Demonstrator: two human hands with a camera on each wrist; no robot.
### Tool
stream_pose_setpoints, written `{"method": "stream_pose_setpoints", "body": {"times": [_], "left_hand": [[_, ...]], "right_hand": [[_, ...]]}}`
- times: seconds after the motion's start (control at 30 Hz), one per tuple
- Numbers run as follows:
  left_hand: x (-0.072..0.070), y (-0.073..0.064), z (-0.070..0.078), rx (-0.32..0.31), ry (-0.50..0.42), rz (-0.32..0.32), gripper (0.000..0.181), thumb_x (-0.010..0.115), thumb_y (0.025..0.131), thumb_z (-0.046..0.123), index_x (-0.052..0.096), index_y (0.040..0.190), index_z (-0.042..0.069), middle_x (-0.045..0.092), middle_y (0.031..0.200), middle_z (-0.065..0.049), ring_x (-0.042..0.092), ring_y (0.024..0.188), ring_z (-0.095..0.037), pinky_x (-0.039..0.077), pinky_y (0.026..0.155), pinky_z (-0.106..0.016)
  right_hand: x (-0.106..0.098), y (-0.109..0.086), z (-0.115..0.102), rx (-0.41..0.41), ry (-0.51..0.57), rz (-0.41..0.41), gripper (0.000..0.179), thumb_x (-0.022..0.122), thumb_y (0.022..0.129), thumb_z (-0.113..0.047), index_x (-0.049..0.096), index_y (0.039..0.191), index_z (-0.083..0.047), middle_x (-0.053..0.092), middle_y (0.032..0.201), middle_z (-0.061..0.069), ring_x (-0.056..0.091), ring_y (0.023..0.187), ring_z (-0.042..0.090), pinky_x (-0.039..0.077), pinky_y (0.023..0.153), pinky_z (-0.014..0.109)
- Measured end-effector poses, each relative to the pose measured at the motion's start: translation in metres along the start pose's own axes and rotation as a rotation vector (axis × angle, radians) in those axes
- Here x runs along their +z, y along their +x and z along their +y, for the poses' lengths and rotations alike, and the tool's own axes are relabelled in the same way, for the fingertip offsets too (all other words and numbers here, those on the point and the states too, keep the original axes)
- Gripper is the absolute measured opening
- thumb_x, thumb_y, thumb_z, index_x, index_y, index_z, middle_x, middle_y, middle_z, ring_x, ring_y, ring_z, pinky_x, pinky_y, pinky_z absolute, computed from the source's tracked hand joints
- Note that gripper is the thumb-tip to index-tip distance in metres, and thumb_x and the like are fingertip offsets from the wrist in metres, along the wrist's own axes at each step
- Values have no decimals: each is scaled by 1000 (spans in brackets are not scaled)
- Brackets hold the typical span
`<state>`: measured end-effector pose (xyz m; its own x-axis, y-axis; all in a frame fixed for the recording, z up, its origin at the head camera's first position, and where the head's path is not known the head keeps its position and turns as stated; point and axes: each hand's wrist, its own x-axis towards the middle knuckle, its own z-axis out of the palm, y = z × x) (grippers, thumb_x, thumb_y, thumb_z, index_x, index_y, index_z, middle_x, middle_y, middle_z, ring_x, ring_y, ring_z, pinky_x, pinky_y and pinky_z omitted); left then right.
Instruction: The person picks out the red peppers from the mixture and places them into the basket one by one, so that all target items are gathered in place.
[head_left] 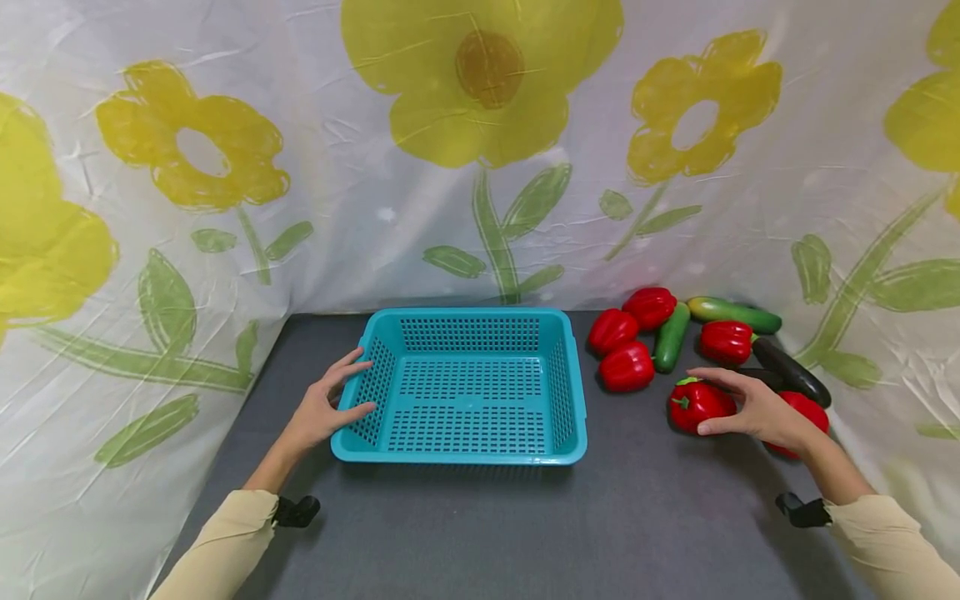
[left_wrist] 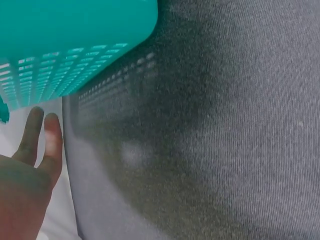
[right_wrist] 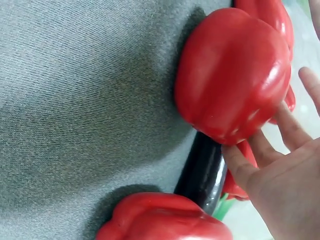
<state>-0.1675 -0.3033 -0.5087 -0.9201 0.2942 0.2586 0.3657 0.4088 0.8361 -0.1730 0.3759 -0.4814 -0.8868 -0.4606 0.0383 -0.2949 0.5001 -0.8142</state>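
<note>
right grip (head_left: pixel 756 408) is wide around a glossy, lobed red pepper (head_left: pixel 697 410), left grip (head_left: pixel 321 408) wide beside a perforated plastic basket (head_left: pixel 461 457).

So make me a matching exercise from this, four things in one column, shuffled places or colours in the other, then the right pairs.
Things:
1. Basket
2. Left-hand fingers
3. Right-hand fingers
4. Rightmost cucumber

Places or colours:
A. At a red pepper
B. Green with a yellowish end
C. Turquoise
D. At the basket's left side

Pairs: 1-C, 2-D, 3-A, 4-B
</note>
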Motion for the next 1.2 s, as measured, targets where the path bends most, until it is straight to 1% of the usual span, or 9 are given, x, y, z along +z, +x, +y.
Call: {"method": "stream_pose_setpoints", "body": {"times": [0.1, 0.23, 0.37, 0.5, 0.6, 0.77, 0.9, 1.07, 1.2], "left_hand": [[0, -1, 0, 0, 12, -10, 63, 77, 88, -3, 50, 145, -3, 25, 163, -18, 47, 128, -52, 47, 89, -22], [1, -2, -1, 1, 24, -30, 60, 74, 90, -2, 49, 144, -5, 23, 163, -19, 50, 126, -50, 48, 89, -23], [2, -2, -4, 2, 28, -35, 58, 73, 91, -2, 49, 144, -5, 22, 163, -19, 48, 128, -49, 45, 91, -20], [3, -1, -5, 8, 28, -30, 57, 72, 92, -3, 49, 143, -5, 23, 163, -18, 48, 128, -49, 45, 91, -20], [3, 0, -5, 9, 21, -26, 55, 72, 92, -3, 49, 142, -7, 23, 163, -18, 49, 128, -48, 45, 90, -21], [4, 2, -2, 11, 9, -19, 51, 70, 93, -4, 50, 140, -8, 24, 162, -18, 44, 133, -48, 44, 93, -22], [4, 3, -1, 16, 3, -12, 50, 70, 93, -6, 50, 139, -9, 24, 162, -19, 40, 136, -47, 42, 95, -22], [3, 3, 0, 27, 10, -5, 50, 70, 92, -7, 51, 138, -9, 25, 161, -21, 42, 134, -49, 41, 94, -19], [2, 2, -1, 29, 27, 4, 50, 71, 91, -7, 52, 137, -9, 26, 160, -23, 40, 135, -48, 42, 95, -22]], "right_hand": [[1, -1, 3, 22, 9, -9, 75, 87, 83, -13, 50, 148, -7, 54, 141, 21, 54, 121, 22, 52, 88, 28], [3, -4, 6, 52, 24, -25, 75, 86, 83, -14, 49, 148, -7, 54, 141, 18, 55, 118, 18, 54, 86, 31], [4, -6, 7, 61, 7, -32, 75, 87, 83, -16, 50, 148, -9, 55, 140, 17, 55, 117, 16, 54, 85, 31], [5, -5, 7, 54, -16, -35, 75, 88, 82, -17, 52, 147, -10, 56, 138, 15, 54, 116, 15, 53, 85, 30], [6, -5, 7, 46, -17, -48, 75, 87, 82, -15, 51, 147, -7, 56, 138, 15, 53, 117, 15, 53, 85, 31], [7, -5, 8, 37, -29, -46, 74, 87, 82, -11, 51, 146, -6, 56, 137, 17, 52, 115, 14, 54, 83, 32], [6, -3, 8, 28, -47, -35, 73, 86, 82, -11, 52, 146, -7, 57, 136, 17, 52, 115, 12, 54, 83, 32], [6, -1, 9, 30, -89, -25, 72, 86, 83, -15, 52, 147, -11, 57, 136, 15, 52, 115, 14, 53, 84, 30], [6, 1, 7, 26, -104, -25, 71, 85, 85, -16, 51, 147, -12, 57, 135, 14, 53, 114, 17, 52, 85, 30]]}}
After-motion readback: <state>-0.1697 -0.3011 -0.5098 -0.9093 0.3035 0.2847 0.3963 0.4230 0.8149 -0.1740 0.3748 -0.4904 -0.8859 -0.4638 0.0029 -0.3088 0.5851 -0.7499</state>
